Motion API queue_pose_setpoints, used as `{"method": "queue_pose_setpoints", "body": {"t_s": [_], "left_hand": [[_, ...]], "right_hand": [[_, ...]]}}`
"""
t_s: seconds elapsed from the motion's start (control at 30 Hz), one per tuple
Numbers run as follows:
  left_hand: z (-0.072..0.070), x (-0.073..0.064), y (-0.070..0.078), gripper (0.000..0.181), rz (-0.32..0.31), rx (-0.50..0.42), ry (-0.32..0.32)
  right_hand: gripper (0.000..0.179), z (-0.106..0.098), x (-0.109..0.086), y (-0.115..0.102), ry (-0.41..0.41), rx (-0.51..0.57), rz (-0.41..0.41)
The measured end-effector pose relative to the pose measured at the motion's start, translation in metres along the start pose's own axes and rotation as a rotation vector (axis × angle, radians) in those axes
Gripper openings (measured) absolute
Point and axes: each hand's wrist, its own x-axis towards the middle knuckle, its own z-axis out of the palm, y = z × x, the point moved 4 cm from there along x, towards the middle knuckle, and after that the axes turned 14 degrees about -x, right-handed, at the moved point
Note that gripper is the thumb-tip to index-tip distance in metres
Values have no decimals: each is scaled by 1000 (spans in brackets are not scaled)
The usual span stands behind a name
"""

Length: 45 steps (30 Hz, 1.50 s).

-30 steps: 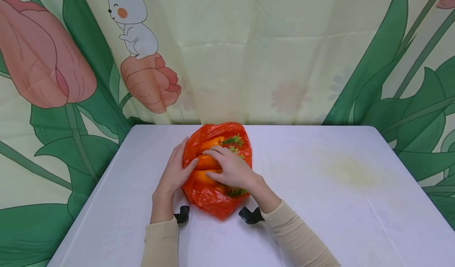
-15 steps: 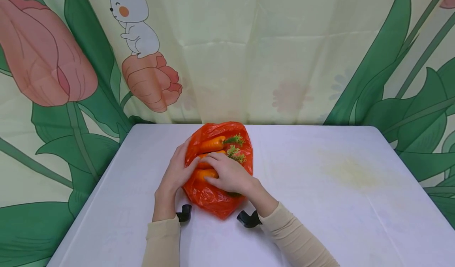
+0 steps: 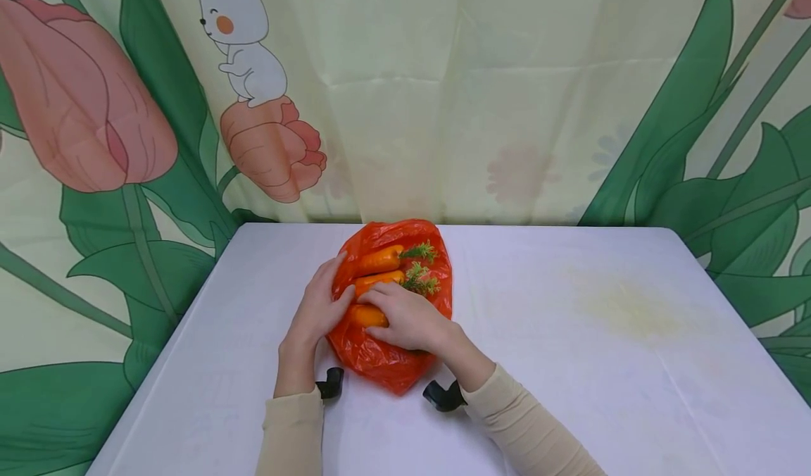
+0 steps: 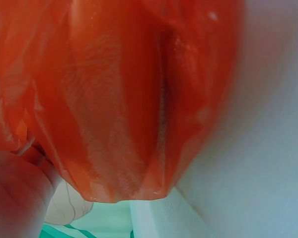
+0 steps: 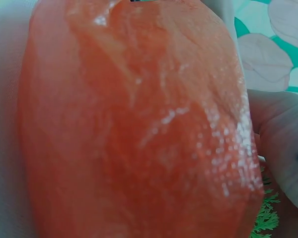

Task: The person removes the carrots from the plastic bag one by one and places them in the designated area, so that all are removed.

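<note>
A red plastic bag (image 3: 388,367) lies near the far edge of the table with orange carrots in its mouth. The far carrot (image 3: 380,260) and the middle carrot (image 3: 385,278) show leafy green tops pointing right. My left hand (image 3: 319,308) holds the bag's left side, thumb over the edge. My right hand (image 3: 415,315) reaches across the bag, thumb and fingers around the near carrot (image 3: 369,315), whose top is hidden. The bag (image 4: 114,114) fills much of the left wrist view. In the right wrist view, part of the right hand (image 5: 285,139) shows beyond the bag beside green leaves.
A white cloth covers the table (image 3: 538,363), with a faint yellowish stain (image 3: 633,307) at right. Behind its far edge hangs a curtain (image 3: 507,110) printed with tulips and a rabbit. Black wrist mounts (image 3: 445,396) sit under both wrists.
My right hand has slid a little toward the near side of the bag, uncovering more of the far and middle carrots and their leaves. The left hand stays at the bag's left side.
</note>
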Motion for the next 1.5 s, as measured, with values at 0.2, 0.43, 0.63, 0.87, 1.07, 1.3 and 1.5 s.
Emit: {"method": "queue_pose_setpoints", "body": {"t_s": [0.2,0.43,0.63,0.87,1.07,1.3,1.5], "left_hand": [[1,1,1,67,3,2,1],[1,2,1,66,40,3,8],[1,1,2,66,13,11,6],[1,2,4,66,-10,28,7],[1,3,4,65,9,16,9],[2,3,5,64,36,-3,6],[2,1,4,65,35,-1,7]], "right_hand": [[47,2,0,0,-28,-24,10],[47,2,-1,1,-37,-20,22],[47,1,-1,0,-49,-31,31],[49,-1,0,-1,-42,-38,30],[48,-3,0,0,-39,-24,39],[46,-8,-2,6,-15,-10,42],[45,-11,-7,12,3,12,32]]}}
